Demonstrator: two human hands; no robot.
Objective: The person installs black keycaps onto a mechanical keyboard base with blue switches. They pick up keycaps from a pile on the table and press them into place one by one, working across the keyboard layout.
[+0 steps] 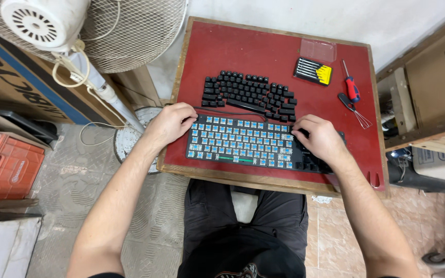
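A person is sitting at a small red-topped bench (222,46) with a wooden rim, and both bare hands are resting on a black keyboard (248,146) lying along the near edge of the bench. Most of its keycaps are missing, so rows of blue switches are showing. The left hand (170,123) is lying over the far left corner of the keyboard, fingers curled down onto it, and the right hand (319,138) is covering the right end, fingers bent onto the keys there; neither hand is clamping anything that can be made out, and the two are sitting well apart. Just beyond the keyboard, a heap of loose black keycaps (251,92) is lying in rough rows. Farther right, a black and yellow screwdriver bit set (312,71) is sitting near a red-handled screwdriver (351,86) and a wire keycap puller (355,109). A white fan (78,31) is standing to the far left of the bench
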